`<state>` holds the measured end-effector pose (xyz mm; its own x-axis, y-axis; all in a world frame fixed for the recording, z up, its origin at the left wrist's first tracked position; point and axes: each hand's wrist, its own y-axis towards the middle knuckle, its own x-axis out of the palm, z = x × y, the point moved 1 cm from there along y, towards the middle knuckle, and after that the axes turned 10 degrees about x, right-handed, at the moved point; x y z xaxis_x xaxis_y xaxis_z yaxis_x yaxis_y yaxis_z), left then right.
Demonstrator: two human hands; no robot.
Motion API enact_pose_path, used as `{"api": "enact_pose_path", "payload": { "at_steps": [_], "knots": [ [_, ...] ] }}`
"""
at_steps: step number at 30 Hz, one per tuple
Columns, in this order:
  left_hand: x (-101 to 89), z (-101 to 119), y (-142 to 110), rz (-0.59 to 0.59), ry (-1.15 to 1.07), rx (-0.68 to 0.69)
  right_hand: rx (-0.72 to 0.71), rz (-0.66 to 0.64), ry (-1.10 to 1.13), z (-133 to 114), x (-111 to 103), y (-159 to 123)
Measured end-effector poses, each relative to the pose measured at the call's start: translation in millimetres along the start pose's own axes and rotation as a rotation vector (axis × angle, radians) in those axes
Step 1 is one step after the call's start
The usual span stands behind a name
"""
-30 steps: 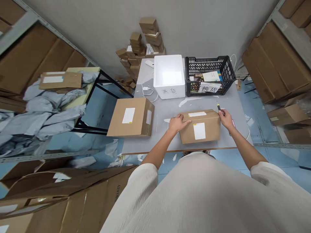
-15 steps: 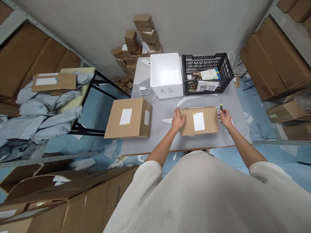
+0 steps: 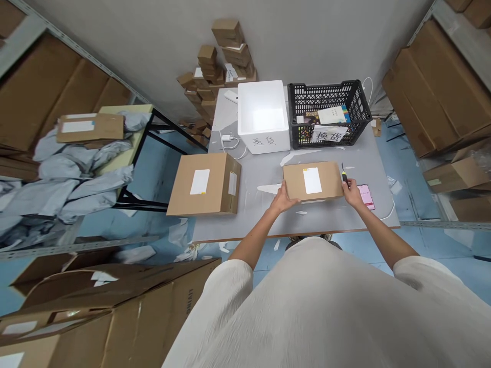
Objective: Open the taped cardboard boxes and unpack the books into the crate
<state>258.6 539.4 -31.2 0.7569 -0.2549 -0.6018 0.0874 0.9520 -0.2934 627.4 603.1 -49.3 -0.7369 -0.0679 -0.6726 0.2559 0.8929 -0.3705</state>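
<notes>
Clamping ctn (image 3: 324, 181) w/ L hand (image 3: 283, 199); R hand (image 3: 351, 192) closed round cutter (image 3: 344, 177) (blade out).

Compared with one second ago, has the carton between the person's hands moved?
Yes: the carton has shifted away from the front edge of the table, toward the black crate.

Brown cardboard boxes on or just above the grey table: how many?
2: a smaller box between the person's left hand and right hand, and a larger box at the left end of the table. Any inside the black plastic crate may be hidden.
</notes>
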Motion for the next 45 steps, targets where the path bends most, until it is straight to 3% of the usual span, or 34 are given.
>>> {"api": "enact_pose_path", "payload": {
  "at_steps": [4,13,20,25,29,32,36,41,45],
  "knots": [
    [-2.5,4,-2,-0.068,0.004,-0.011,-0.023,0.016,-0.004,-9,-2,-8],
    [-35.2,28,-17,0.097,0.167,0.09,-0.053,0.123,0.092,-35,-38,-14],
    [-23.1,26,-4,0.191,0.148,0.089,-0.045,0.014,0.15,-29,-29,-1],
    [-13.8,24,10,0.184,0.06,0.199,-0.125,0.073,0.177,-30,-27,6],
    [-6.1,25,10,0.196,0.213,0.281,-0.218,0.103,0.173,-46,-31,2],
    [-0.1,26,0,0.206,0.358,0.371,-0.303,0.033,0.114,-63,-35,-7],
    [6.8,28,-21,0.133,0.436,0.46,-0.4,-0.12,-0.032,-83,-35,-25],
    [14.3,30,-39,0.068,0.447,0.51,-0.366,-0.303,-0.107,-100,-23,-37],
    [19.2,31,-35,0.053,0.457,0.493,-0.41,-0.343,-0.259,-111,-14,-37]
  ]
}}
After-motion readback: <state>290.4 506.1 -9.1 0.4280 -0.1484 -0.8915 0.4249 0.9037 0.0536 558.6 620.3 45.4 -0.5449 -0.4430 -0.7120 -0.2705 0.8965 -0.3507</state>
